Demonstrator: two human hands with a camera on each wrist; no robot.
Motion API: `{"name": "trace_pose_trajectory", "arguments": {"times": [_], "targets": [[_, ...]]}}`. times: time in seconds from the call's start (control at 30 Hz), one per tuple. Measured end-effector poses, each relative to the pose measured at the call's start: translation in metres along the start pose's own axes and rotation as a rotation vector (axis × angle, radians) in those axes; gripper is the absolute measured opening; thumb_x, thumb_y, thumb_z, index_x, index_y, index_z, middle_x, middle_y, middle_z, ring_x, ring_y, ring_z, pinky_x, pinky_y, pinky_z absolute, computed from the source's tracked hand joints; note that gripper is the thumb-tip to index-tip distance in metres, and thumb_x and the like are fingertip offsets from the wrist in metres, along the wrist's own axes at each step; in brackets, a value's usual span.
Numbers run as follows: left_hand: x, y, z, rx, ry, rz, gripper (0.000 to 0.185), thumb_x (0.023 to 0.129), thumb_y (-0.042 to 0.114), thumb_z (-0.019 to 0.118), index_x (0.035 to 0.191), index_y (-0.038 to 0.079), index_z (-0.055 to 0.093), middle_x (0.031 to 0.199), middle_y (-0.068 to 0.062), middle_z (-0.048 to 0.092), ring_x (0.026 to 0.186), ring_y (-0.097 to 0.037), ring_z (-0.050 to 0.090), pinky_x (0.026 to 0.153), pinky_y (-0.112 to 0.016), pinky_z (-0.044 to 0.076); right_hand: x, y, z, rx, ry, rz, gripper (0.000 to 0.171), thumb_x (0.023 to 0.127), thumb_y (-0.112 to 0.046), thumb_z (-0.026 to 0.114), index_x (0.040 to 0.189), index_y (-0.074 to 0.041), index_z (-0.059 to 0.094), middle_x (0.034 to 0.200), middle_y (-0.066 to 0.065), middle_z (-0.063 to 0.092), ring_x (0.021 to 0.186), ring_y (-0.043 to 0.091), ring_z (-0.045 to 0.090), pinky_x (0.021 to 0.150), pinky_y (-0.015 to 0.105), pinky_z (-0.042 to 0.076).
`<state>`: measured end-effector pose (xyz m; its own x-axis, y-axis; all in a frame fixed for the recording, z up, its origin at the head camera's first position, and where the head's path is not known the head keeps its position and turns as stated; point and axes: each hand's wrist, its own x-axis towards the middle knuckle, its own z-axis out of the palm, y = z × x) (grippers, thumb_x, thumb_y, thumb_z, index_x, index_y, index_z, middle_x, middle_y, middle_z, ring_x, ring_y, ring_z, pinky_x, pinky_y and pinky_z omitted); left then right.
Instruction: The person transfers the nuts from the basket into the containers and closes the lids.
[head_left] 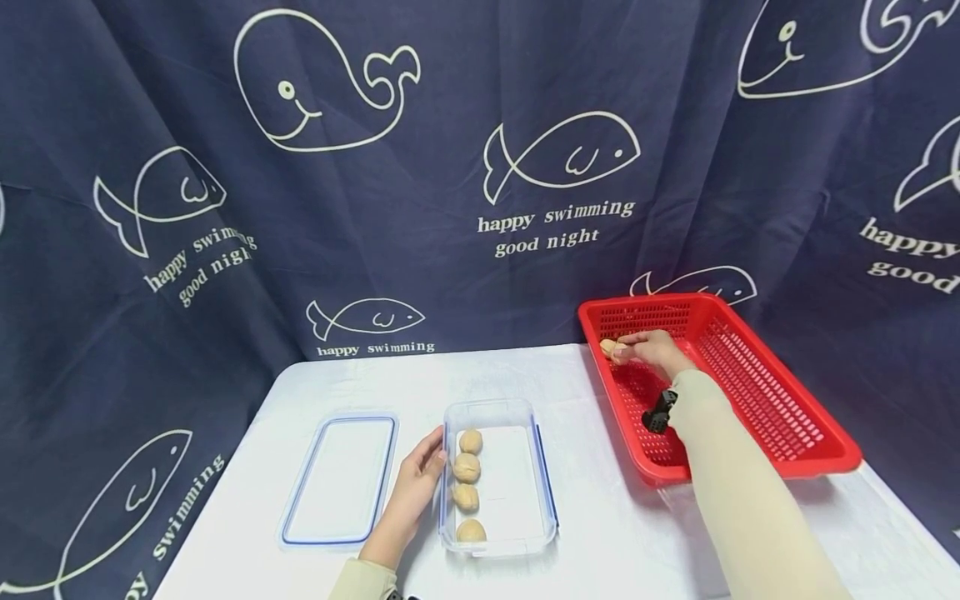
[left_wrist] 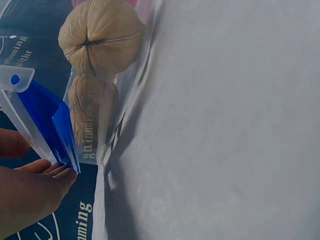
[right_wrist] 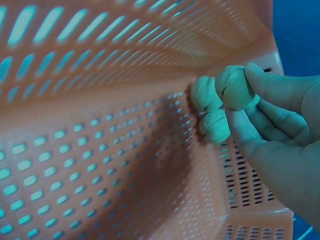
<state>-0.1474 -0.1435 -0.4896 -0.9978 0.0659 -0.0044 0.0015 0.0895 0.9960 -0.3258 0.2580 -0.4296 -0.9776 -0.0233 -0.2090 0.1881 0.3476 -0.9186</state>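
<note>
The right hand (head_left: 651,350) reaches into the far corner of the red basket (head_left: 780,417), fingers grasping a walnut (head_left: 609,346). The left hand (head_left: 412,492), fingers relaxed, rests against the clear container (head_left: 525,533) holding four walnuts (head_left: 467,468) on the worktop (head_left: 600,533).

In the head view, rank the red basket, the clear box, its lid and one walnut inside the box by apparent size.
1. Red basket, clearly largest.
2. Clear box and lid: they look alike, so not ranked.
3. Walnut, smallest by far.
</note>
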Motion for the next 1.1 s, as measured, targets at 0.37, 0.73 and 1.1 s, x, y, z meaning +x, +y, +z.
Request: {"name": "trace_pose_trajectory", "arguments": {"times": [0.37, 0.73, 1.1], "targets": [[0.002, -0.001, 0.000, 0.002, 0.000, 0.007, 0.048, 0.101, 0.007, 0.045, 0.145, -0.006, 0.032, 0.148, -0.025, 0.035, 0.139, -0.037, 0.031, 0.114, -0.037, 0.026, -0.007, -0.027, -0.006, -0.055, 0.109, -0.057, 0.049, 0.092, -0.008, 0.062, 0.135, 0.010, 0.046, 0.133, 0.027, 0.051, 0.094, 0.012, 0.057, 0.085, 0.022, 0.052], [0.002, 0.000, 0.000, -0.001, -0.005, 0.014, 0.048, 0.101, 0.007, 0.045, 0.145, -0.007, 0.031, 0.148, -0.026, 0.035, 0.139, -0.037, 0.031, 0.114, -0.037, 0.026, -0.022, -0.058, 0.000, -0.003, 0.200, -0.122, 0.047, 0.091, -0.012, 0.064, 0.133, 0.005, 0.051, 0.121, 0.016, 0.059, 0.095, 0.012, 0.055, 0.094, 0.029, 0.049], [0.000, 0.000, 0.000, -0.009, 0.002, 0.006, 0.047, 0.101, 0.006, 0.044, 0.145, -0.007, 0.032, 0.148, -0.025, 0.035, 0.139, -0.037, 0.031, 0.114, -0.037, 0.027, -0.053, -0.090, 0.015, 0.013, 0.173, -0.207, 0.048, 0.092, -0.017, 0.066, 0.135, 0.001, 0.053, 0.130, 0.020, 0.057, 0.099, 0.011, 0.058, 0.096, 0.025, 0.047]]}}
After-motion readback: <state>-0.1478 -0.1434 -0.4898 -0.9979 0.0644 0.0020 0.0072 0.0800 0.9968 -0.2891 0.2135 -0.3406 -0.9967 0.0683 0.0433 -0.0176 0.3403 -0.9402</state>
